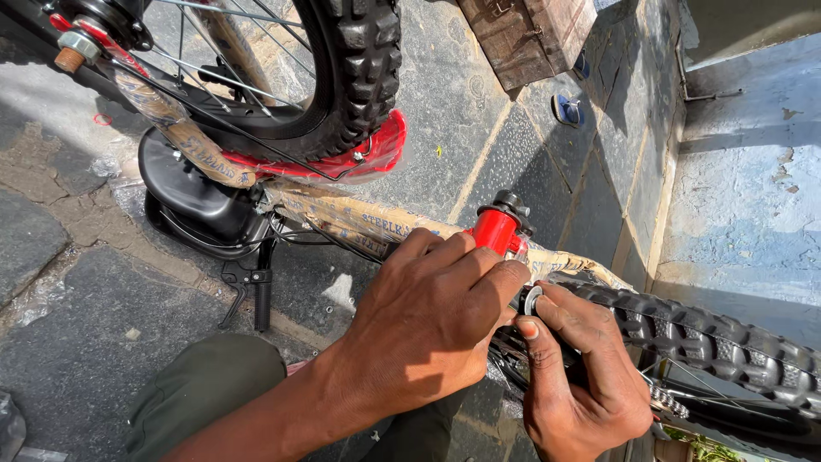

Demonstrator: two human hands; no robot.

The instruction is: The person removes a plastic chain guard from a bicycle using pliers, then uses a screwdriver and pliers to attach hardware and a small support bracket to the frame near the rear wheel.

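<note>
My left hand (428,321) curls closed over the bicycle frame (376,224) near the red tube (494,229); my right hand (581,376) pinches a small metal washer (533,299) beside the near tyre (718,342).

Grey stone-slab floor (77,359) w/ sunlit patches; brown wooden crate (526,34) at top edge, blue rubber sandal (566,109) just beside it; weathered blue-grey wall (753,197) on rt.

an outdoor paved yard by a house: sunlit stone floor (77,342), weathered blue wall (744,197), a blue sandal (566,109) lying about.
</note>
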